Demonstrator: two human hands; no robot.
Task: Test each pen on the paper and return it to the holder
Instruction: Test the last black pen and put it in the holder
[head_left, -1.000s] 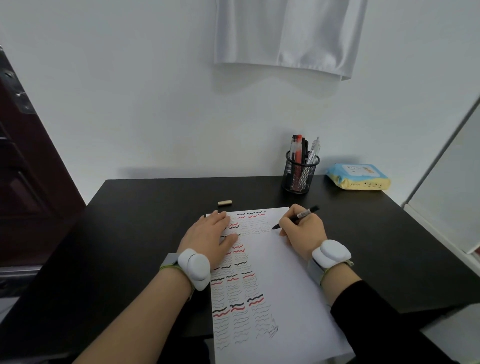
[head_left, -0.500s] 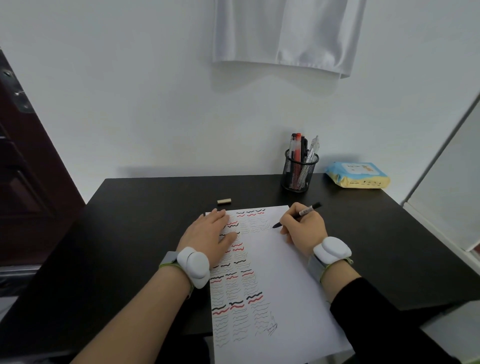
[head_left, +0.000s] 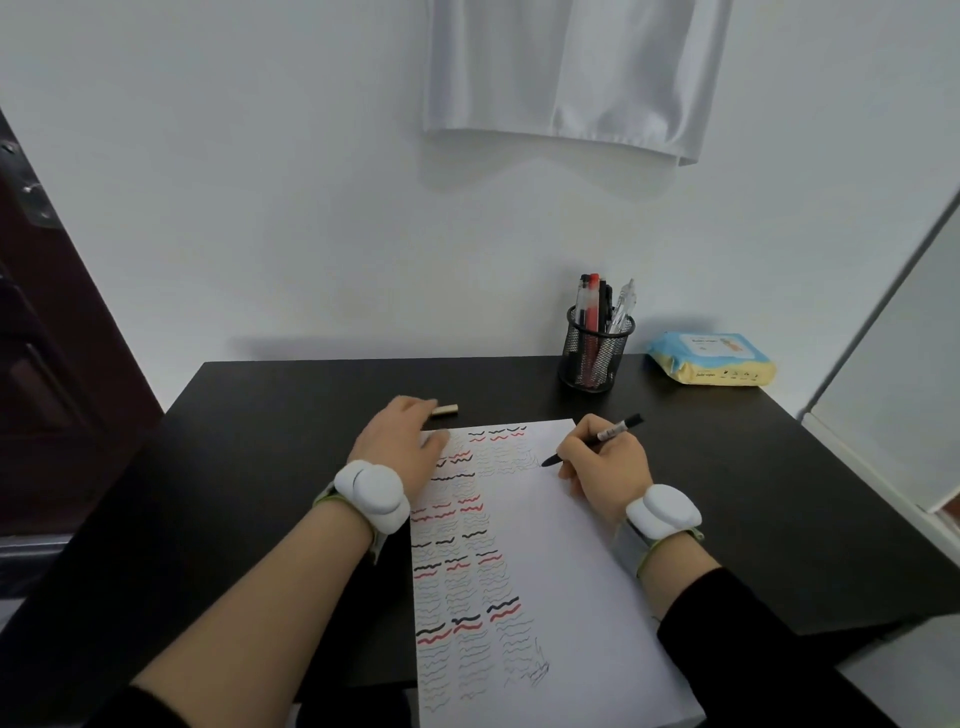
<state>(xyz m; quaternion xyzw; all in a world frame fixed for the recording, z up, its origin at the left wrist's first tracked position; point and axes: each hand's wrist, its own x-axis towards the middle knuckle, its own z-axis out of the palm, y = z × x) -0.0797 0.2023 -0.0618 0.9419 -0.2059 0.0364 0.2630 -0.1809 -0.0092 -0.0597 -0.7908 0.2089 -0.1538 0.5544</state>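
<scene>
Two hands lie over a sheet of paper on a black table. The right hand grips a black pen in a writing hold, fingers curled round the barrel, tip at the paper beside the far rows of wavy test lines, back end tilted up to the far right. The left hand, blurred, reaches with fingers extended past the paper's far left corner toward a small gold cap; whether it touches the cap cannot be told. Both wrists carry white bands. A mesh holder with several pens stands at the far edge; a wipes pack lies right of it.
</scene>
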